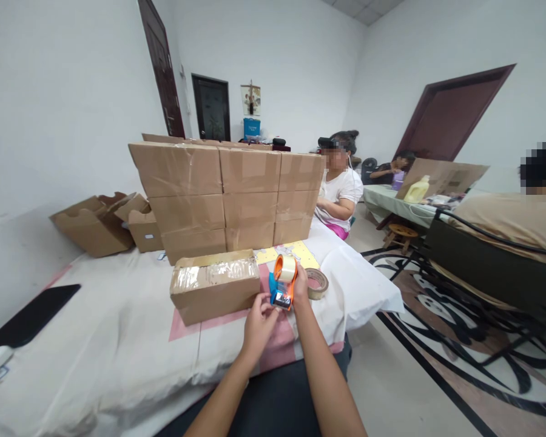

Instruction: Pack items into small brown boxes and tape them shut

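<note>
In my right hand (pixel 301 284) is an orange and blue tape dispenser (pixel 283 298) with a roll of pale tape (pixel 285 268) on it. Its fingers wrap round the dispenser's right side and are partly hidden. My left hand (pixel 260 318) has its fingertips and thumb closed on the dispenser's lower left edge; a loose tape end cannot be made out there. Left of my hands lies a closed cardboard box (pixel 216 294) with shiny clear tape along its top. Just beyond my right hand a wide roll of brown tape (pixel 318 284) rests on the table.
Stacked cardboard boxes (pixel 250 209) form a wall across the table (pixel 118 340). Open cartons (pixel 93 224) stand at the far left, and a black flat object (pixel 31 315) lies on the cloth. A person in white (pixel 343 194) sits beyond the stack; others sit at right.
</note>
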`<state>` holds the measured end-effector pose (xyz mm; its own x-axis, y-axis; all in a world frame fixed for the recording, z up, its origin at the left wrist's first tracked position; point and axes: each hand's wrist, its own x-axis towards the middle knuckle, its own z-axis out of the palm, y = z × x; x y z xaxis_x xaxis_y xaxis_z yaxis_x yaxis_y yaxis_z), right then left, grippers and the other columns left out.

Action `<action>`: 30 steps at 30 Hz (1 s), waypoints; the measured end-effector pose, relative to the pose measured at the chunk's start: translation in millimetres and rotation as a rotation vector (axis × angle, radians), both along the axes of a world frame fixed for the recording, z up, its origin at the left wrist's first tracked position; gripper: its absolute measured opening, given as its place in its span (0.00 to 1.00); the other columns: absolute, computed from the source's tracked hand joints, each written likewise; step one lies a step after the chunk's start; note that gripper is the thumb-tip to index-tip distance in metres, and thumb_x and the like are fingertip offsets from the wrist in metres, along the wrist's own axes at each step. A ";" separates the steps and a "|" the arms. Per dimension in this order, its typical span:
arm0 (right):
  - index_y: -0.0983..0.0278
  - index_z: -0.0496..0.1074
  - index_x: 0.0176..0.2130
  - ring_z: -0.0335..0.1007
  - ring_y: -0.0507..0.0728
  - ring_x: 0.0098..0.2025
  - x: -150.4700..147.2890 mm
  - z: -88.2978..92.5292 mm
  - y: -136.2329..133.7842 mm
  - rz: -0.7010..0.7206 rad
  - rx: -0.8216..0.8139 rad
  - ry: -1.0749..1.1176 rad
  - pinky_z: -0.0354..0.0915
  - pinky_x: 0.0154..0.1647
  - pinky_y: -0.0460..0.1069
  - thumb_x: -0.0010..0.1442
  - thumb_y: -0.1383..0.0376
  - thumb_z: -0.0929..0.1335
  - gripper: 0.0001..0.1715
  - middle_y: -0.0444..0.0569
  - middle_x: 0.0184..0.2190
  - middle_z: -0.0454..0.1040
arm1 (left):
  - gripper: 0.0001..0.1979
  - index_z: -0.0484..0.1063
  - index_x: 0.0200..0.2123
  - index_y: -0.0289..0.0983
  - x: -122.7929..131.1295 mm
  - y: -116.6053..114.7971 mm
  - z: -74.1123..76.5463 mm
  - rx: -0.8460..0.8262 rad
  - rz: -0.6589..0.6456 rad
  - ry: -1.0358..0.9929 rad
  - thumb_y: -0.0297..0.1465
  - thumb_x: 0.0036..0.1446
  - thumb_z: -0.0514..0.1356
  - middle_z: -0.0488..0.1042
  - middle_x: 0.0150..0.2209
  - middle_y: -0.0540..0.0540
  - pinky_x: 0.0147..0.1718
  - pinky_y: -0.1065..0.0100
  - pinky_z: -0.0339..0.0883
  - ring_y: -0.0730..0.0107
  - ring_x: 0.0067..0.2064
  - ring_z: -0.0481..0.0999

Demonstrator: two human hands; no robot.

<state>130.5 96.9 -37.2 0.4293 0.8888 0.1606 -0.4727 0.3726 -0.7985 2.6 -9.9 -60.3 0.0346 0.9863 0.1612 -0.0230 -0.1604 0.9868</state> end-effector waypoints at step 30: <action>0.63 0.74 0.34 0.71 0.53 0.27 0.9 5.1 -0.5 0.030 0.023 -0.003 0.69 0.32 0.48 0.56 0.48 0.69 0.21 0.42 0.25 0.76 | 0.19 0.64 0.50 0.39 1.4 1.1 -0.6 0.016 0.012 0.026 0.35 0.55 0.62 0.80 0.35 0.47 0.43 0.64 0.68 0.62 0.40 0.80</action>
